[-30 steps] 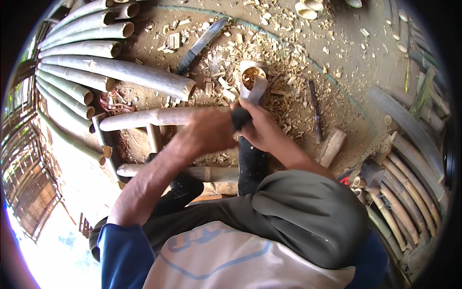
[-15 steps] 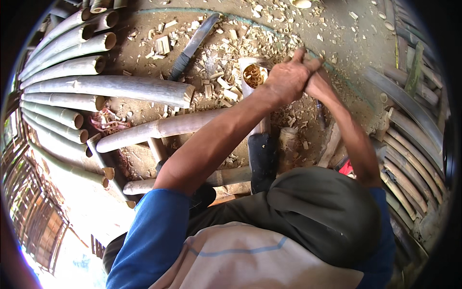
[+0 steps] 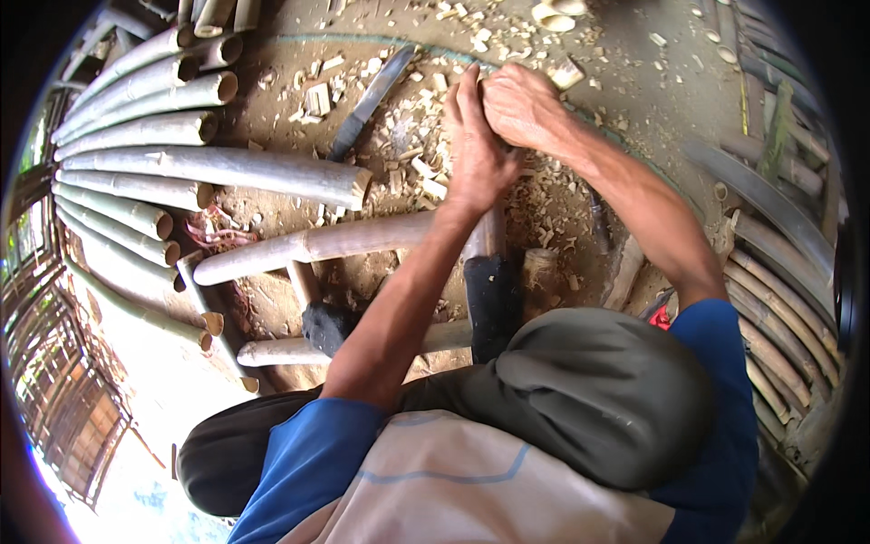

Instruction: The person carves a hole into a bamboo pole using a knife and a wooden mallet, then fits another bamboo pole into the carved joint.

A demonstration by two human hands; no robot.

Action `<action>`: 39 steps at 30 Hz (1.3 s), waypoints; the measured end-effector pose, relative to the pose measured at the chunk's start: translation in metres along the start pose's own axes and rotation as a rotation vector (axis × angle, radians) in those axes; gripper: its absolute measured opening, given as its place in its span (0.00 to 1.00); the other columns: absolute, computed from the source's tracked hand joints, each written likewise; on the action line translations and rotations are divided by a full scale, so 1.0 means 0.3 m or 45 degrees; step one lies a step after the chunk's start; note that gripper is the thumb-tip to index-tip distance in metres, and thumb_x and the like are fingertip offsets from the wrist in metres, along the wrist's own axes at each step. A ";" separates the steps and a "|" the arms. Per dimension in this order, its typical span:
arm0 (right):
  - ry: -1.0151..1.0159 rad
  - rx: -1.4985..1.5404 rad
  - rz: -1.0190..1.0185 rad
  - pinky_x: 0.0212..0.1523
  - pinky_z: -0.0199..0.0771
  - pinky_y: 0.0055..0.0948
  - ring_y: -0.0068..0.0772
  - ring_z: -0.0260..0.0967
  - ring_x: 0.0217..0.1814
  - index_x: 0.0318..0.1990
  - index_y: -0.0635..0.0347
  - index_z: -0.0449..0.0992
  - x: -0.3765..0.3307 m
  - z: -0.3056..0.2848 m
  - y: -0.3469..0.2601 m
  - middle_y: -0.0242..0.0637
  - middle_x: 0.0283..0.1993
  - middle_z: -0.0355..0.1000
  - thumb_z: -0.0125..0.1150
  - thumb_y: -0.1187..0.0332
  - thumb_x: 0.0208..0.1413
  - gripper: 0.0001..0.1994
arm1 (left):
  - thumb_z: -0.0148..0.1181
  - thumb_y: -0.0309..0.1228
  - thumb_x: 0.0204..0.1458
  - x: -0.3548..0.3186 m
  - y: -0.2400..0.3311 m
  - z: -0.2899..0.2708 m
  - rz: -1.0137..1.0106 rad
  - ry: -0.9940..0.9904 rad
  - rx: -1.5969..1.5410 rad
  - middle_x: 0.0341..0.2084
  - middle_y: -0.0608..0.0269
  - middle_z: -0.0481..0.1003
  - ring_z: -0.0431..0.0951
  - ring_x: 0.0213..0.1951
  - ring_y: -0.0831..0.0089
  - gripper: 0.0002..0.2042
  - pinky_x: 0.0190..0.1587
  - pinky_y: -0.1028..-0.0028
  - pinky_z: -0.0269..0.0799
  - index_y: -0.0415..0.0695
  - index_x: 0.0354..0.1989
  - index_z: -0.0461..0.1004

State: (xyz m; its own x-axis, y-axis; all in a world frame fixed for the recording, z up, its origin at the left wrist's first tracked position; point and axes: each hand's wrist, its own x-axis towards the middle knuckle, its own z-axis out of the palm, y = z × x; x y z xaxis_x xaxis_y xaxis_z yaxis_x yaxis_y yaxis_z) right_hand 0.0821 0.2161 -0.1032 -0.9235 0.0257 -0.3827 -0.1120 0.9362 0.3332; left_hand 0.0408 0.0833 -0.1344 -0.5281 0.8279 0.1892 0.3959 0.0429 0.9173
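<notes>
My left hand is over the top end of an upright bamboo tube, hiding its mouth. Its visible fingers are stretched away from me, against the knuckles of my right hand. My right hand is curled closed, coming in from the right; whatever its fingers close on is hidden. Just beyond the right hand shows a pale block-like piece of bamboo; whether it is held or lying loose I cannot make out. Left of the hands, a large dark-handled knife lies on the ground.
Pale wood chips litter the dirt. Bamboo poles are stacked at left, one longer pole jutting toward the hands. A bamboo bar lies nearer me, beside my dark-covered foot. Split lengths line the right.
Both hands have shifted left, from beyond the tube to over its end. The tube's mouth, full of curled shavings before, is now covered. The pale block-like piece has come into sight.
</notes>
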 end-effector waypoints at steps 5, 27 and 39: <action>-0.381 1.364 0.581 0.20 0.59 0.32 0.22 0.56 0.19 0.19 0.53 0.72 -0.338 0.062 -0.040 0.30 0.18 0.66 0.70 0.56 0.57 0.19 | 0.68 0.32 0.46 -0.065 -0.008 -0.230 -0.123 0.128 0.375 0.56 0.46 0.69 0.68 0.58 0.53 0.35 0.63 0.53 0.61 0.37 0.64 0.62; 0.504 1.274 1.350 0.50 0.74 0.44 0.46 0.70 0.51 0.48 0.61 0.77 -0.555 0.311 -0.522 0.46 0.46 0.70 0.72 0.64 0.54 0.17 | 0.75 0.47 0.40 -0.201 -0.013 0.022 -0.400 -0.656 0.934 0.70 0.52 0.63 0.59 0.69 0.43 0.49 0.68 0.41 0.53 0.49 0.74 0.59; -0.069 1.267 1.634 0.50 0.76 0.54 0.59 0.71 0.57 0.59 0.59 0.69 -0.867 0.389 -0.559 0.54 0.53 0.71 0.64 0.59 0.61 0.23 | 0.72 0.46 0.45 -0.171 -0.034 -0.021 -0.493 -0.779 0.733 0.57 0.61 0.77 0.71 0.61 0.54 0.28 0.64 0.47 0.57 0.50 0.56 0.79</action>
State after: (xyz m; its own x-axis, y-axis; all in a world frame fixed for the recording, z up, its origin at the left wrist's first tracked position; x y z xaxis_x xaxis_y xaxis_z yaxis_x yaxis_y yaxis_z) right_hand 0.3839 0.0932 -0.1602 -0.2022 0.9172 -0.3433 0.9682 0.1345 -0.2109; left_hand 0.0592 0.0371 -0.1512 -0.2774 0.8421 -0.4626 0.6734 0.5138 0.5316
